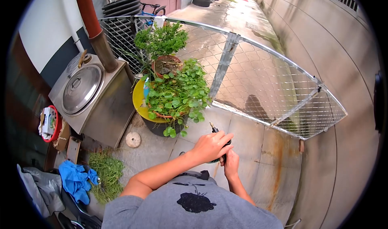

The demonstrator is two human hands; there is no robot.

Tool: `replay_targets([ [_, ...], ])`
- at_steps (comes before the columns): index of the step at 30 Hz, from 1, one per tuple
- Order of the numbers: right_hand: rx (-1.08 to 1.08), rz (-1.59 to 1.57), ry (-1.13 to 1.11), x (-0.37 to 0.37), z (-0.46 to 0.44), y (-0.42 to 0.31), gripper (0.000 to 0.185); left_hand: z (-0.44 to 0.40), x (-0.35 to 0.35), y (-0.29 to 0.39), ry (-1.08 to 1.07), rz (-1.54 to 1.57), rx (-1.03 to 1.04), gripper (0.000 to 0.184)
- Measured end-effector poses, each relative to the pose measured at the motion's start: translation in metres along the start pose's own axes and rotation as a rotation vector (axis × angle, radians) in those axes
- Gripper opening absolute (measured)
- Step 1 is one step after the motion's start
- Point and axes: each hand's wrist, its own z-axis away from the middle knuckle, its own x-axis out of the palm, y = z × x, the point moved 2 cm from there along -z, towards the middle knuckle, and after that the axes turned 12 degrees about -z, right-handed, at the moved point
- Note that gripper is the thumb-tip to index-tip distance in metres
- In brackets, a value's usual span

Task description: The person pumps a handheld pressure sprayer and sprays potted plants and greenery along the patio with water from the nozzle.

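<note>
In front of my grey shirt, a black spray gun with a brass tip (213, 127) points away from me. My left hand (213, 145) is closed over its body from above. Just below, my right hand (230, 164) wraps around what looks like the handle, most of it hidden by the fingers. Ahead of the tip and to its left grows a round-leaved plant (176, 94), spilling over the edge of a yellow basin (139, 95). Behind it stands a small bush (161, 40) in a brown pot (166, 65).
A wire-mesh gate (258, 73) crosses the alley ahead, with a wall (343, 107) on the right. At left stand a metal stove (109, 111) with a lidded pot (82, 88), a stone disc (133, 139), cut grass (106, 174) and a blue cloth (76, 179).
</note>
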Motion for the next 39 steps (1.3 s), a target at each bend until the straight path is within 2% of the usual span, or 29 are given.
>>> replay_targets([
  [10,-0.003,0.039,0.018,-0.025,-0.095,-0.007,0.050,-0.085,0.032,-0.047,0.097,0.018,0.048,0.039],
  [16,-0.026,0.098,0.026,-0.034,-0.147,-0.036,0.047,-0.134,0.044,-0.070,0.063,0.016,0.093,0.040],
  [25,-0.014,0.123,-0.046,-0.067,-0.204,-0.048,0.043,-0.183,0.064,-0.075,0.090,-0.056,0.095,0.043],
  [37,0.078,0.071,-0.363,-0.144,-0.302,-0.067,0.042,-0.254,0.121,-0.039,0.185,-0.331,-0.215,0.035],
  [39,0.040,0.079,-0.397,-0.162,-0.315,-0.069,0.042,-0.268,0.134,-0.030,0.252,-0.346,-0.239,0.034],
])
